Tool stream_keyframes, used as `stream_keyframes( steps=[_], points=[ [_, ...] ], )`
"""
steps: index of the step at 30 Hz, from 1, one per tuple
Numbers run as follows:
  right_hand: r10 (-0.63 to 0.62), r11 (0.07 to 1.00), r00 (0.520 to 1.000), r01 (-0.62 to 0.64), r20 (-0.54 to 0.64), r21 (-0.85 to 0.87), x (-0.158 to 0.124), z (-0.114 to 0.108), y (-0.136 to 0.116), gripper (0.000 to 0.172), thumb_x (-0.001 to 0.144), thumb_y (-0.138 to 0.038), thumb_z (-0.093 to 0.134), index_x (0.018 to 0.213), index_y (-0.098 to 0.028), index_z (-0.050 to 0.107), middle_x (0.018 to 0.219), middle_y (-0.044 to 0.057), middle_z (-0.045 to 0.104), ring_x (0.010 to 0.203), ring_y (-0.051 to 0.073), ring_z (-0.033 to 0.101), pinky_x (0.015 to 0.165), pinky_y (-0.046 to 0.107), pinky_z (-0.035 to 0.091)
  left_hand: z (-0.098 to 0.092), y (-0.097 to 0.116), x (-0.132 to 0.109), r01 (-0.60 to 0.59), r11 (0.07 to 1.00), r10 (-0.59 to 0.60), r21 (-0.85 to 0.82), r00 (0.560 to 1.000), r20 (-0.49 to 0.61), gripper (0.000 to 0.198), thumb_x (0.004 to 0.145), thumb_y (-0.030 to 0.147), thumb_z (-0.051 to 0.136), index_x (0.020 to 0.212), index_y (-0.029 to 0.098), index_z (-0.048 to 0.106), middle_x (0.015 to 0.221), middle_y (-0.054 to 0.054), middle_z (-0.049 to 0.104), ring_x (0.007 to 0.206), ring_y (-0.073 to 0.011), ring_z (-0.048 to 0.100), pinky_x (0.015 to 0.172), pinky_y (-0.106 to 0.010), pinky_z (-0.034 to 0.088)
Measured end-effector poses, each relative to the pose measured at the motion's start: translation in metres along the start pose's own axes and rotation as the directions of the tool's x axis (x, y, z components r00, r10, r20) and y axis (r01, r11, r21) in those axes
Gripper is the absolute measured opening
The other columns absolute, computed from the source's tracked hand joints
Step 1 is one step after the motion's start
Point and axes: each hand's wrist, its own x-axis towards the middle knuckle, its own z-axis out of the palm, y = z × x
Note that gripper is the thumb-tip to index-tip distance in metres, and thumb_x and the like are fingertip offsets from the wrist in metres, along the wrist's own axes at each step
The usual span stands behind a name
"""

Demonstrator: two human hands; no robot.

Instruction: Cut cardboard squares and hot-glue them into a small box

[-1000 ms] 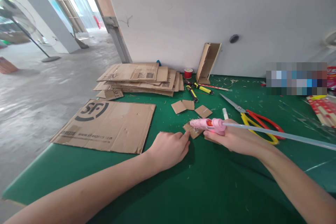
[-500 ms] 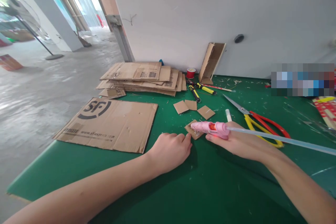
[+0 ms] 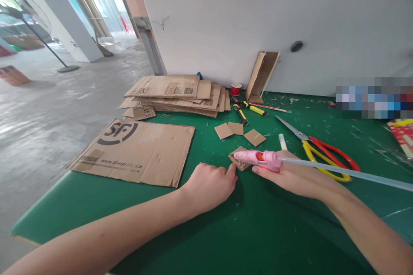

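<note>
Green covering (image 3: 200,236) spreads across the table, flecked with pale scraps, its back edge meeting a light grey wall (image 3: 226,21). Grey, bare floor (image 3: 106,77) stretches left past a pillar (image 3: 64,13). On the green, before three loose pieces, lies a small cardboard square (image 3: 240,165). The right hand (image 3: 295,176) grips a pink glue gun (image 3: 264,158) over it; the left hand (image 3: 209,187), fingers curled, touches its edge, though whether it pinches I cannot tell.

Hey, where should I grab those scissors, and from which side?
Probably by the red handle, coming from the right on the far side: the scissors lie flat, blades pointing away leftward. The yellow handle is crossed in view by the glue stick and sits beside the right hand.
</note>
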Motion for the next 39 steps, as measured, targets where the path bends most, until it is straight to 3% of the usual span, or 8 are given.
stream_keyframes(
  steps=[6,13,20,28,39],
  points=[
    [-0.03,0.999,0.999,0.031,0.019,-0.043,0.0009,0.0009,0.0015,0.043,0.091,-0.041,0.045,0.134,-0.039,0.05,0.131,-0.005,0.058,0.12,0.024,0.055,0.102,0.037,0.042,0.0003,0.0001,-0.0011,0.006,1.0,-0.006,-0.014,1.0,-0.003,0.033,0.095,0.027,0.029,0.106,0.014,0.058,0.063,-0.004,0.065,0.052,-0.022,0.064,0.042,-0.029,0.043],
    [0.027,0.997,1.0,-0.027,-0.006,-0.065,0.0015,0.0007,0.0001,0.035,0.087,-0.042,0.051,0.118,-0.036,0.065,0.106,-0.003,0.072,0.1,0.027,0.066,0.088,0.038,0.052,0.0003,-0.001,-0.0009,0.021,1.0,-0.02,-0.022,1.0,0.017,0.035,0.095,0.028,0.029,0.11,0.014,0.057,0.063,-0.006,0.066,0.053,-0.0217,0.064,0.044,-0.028,0.043],
    [0.001,0.999,1.0,0.0,0.001,-0.05,-0.0004,-0.0009,-0.0003,0.042,0.089,-0.042,0.048,0.13,-0.04,0.054,0.122,-0.005,0.065,0.114,0.026,0.059,0.097,0.041,0.047,0.0008,-0.0015,-0.0007,0.012,1.0,-0.012,-0.017,1.0,0.008,0.035,0.096,0.029,0.028,0.108,0.015,0.058,0.064,-0.005,0.067,0.053,-0.0219,0.065,0.043,-0.028,0.042],
    [0.048,0.997,0.999,-0.048,0.01,-0.059,-0.0013,-0.0011,-0.0019,0.041,0.09,-0.046,0.046,0.13,-0.041,0.053,0.119,-0.005,0.067,0.105,0.025,0.064,0.094,0.04,0.049,-0.0004,-0.0013,-0.0001,0.01,1.0,-0.01,-0.029,1.0,0.012,0.034,0.095,0.028,0.029,0.106,0.015,0.058,0.064,-0.004,0.066,0.053,-0.022,0.065,0.042,-0.029,0.043],
    [0.002,0.999,1.0,-0.002,0.01,-0.041,0.0002,0.0004,0.0,0.041,0.088,-0.041,0.048,0.129,-0.038,0.056,0.118,-0.004,0.067,0.109,0.025,0.062,0.096,0.038,0.047,0.0,-0.0015,0.0004,0.011,0.999,-0.01,-0.032,1.0,0.019,0.033,0.095,0.029,0.029,0.107,0.015,0.057,0.066,-0.003,0.067,0.054,-0.0219,0.066,0.043,-0.028,0.043]
  ],
)
